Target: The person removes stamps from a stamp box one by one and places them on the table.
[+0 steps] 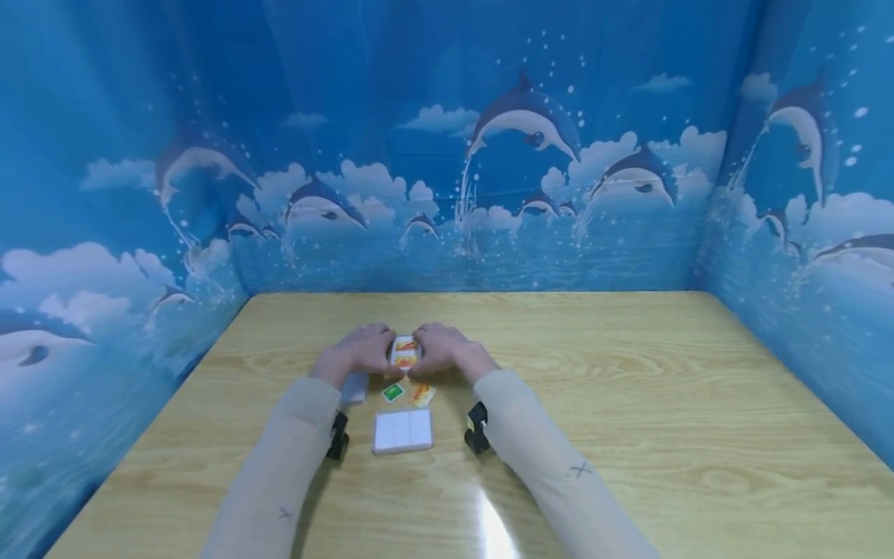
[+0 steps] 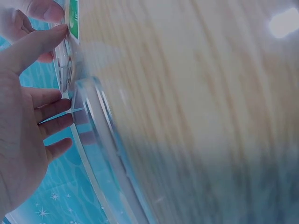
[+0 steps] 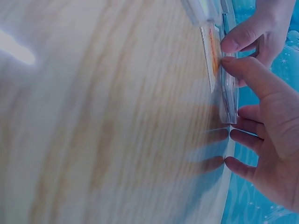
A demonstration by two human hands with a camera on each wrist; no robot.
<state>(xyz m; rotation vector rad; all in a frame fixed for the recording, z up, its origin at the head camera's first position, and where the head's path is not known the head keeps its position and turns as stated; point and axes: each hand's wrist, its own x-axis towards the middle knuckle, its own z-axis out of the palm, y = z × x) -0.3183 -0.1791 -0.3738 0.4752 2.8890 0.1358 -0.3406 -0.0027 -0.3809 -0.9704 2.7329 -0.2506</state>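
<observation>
Between the two hands, a stack of cards (image 1: 406,354) with orange and yellow pictures lies on the wooden table, in what looks like a clear plastic case (image 3: 229,93). My left hand (image 1: 365,349) grips its left side, thumb along the near edge. From the right, my right hand (image 1: 441,349) grips it in a mirrored way, the two thumbs nearly meeting. In the right wrist view, the lower fingertips (image 3: 240,165) reach down at the tabletop. Just nearer lie a small green card (image 1: 393,392) and an orange-yellow card (image 1: 422,394).
A clear case with white contents (image 1: 403,431) lies between the forearms. Another pale case (image 1: 355,388) sits partly under the left wrist. Each wrist carries a black camera. Blue dolphin-print curtains (image 1: 447,155) stand around the table (image 1: 663,388).
</observation>
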